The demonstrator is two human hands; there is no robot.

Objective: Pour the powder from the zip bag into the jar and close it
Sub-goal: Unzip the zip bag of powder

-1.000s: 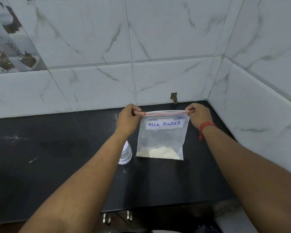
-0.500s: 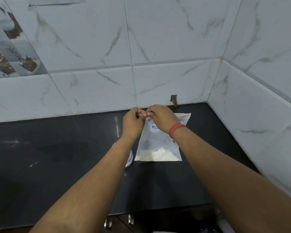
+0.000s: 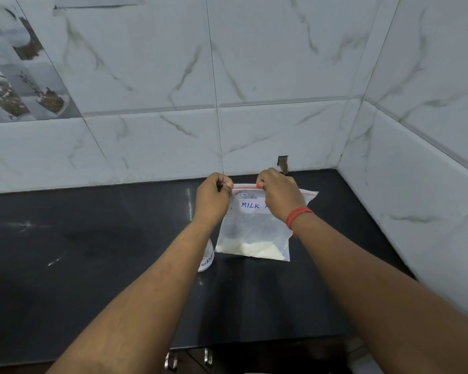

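A black counter point(image 3: 92, 265) is filling the lower half of the view, meeting white marble-look wall tiles point(image 3: 254, 76) along its far edge and its right edge, so the two tiled walls are forming a corner at the far right. Toward that far right corner a clear zip bag point(image 3: 251, 228) is standing upright, its bottom edge appearing to rest on the counter. A white label on it is reading "MILK" before the right hand covers the rest, and a small heap of pale powder point(image 3: 257, 249) is lying along its bottom. The left hand point(image 3: 212, 201) is pinching the bag's top left corner at the red zip strip point(image 3: 245, 186), fingers closed on it. The right hand point(image 3: 280, 194), with a red thread band point(image 3: 297, 215) around its wrist, is gripping the same strip near its middle, fingers closed on it too, so the bag's top right corner is sticking out free behind that hand. A small clear jar point(image 3: 207, 257) with a handwritten label is sitting on the counter just beside the bag's lower left corner, largely hidden behind the left forearm.
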